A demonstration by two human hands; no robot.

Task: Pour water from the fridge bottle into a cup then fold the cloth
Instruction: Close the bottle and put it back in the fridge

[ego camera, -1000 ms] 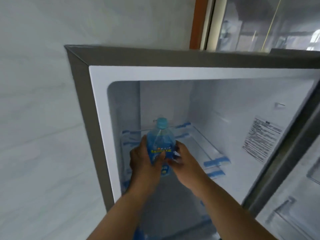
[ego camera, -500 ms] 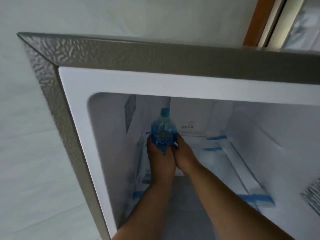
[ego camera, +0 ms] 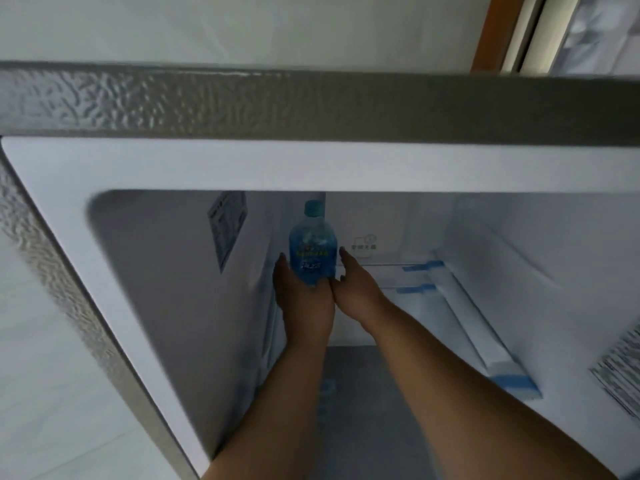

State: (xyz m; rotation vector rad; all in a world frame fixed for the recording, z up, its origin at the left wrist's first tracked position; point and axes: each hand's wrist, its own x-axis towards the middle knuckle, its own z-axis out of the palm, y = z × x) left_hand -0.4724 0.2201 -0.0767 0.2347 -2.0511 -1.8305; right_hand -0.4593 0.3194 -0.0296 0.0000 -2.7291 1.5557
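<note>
Fingers of my left hand (ego camera: 304, 299) curl around the bottle (ego camera: 312, 252); my right hand (ego camera: 356, 289) lies straight-fingered against its side. It stands upright, deep in the fridge (ego camera: 311, 105). Looks light, thin-walled and probably cold-slick, so I'd grip mid-body, not the cap.

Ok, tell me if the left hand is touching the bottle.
Touching. The head view shows the left hand cupped round the bottle base.
</note>
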